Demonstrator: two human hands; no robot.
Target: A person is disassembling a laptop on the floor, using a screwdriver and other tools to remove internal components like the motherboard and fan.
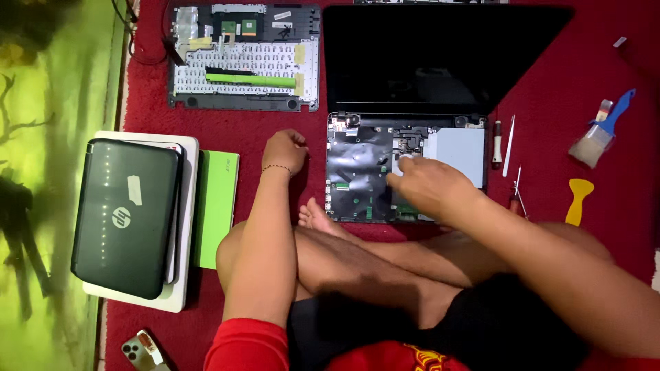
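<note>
An opened laptop base (pixel 357 172) lies on the red carpet in front of my crossed legs, its black screen (pixel 440 55) laid flat behind it. My right hand (pixel 426 184) reaches into the base, fingertips on a small part near the grey drive cover (pixel 459 150); whether it grips anything I cannot tell. My left hand (pixel 284 150) rests as a closed fist on the carpet left of the base, holding nothing I can see. A thin bracelet sits on that wrist.
A removed keyboard panel (pixel 244 58) lies underside up at the back. Stacked closed laptops (pixel 127 213) and a green one (pixel 216 206) sit at left. Right of the base: a screwdriver (pixel 496 143), tweezers (pixel 509 145), a brush (pixel 601 130), a yellow pry tool (pixel 579 199). A phone (pixel 141 352) lies near left.
</note>
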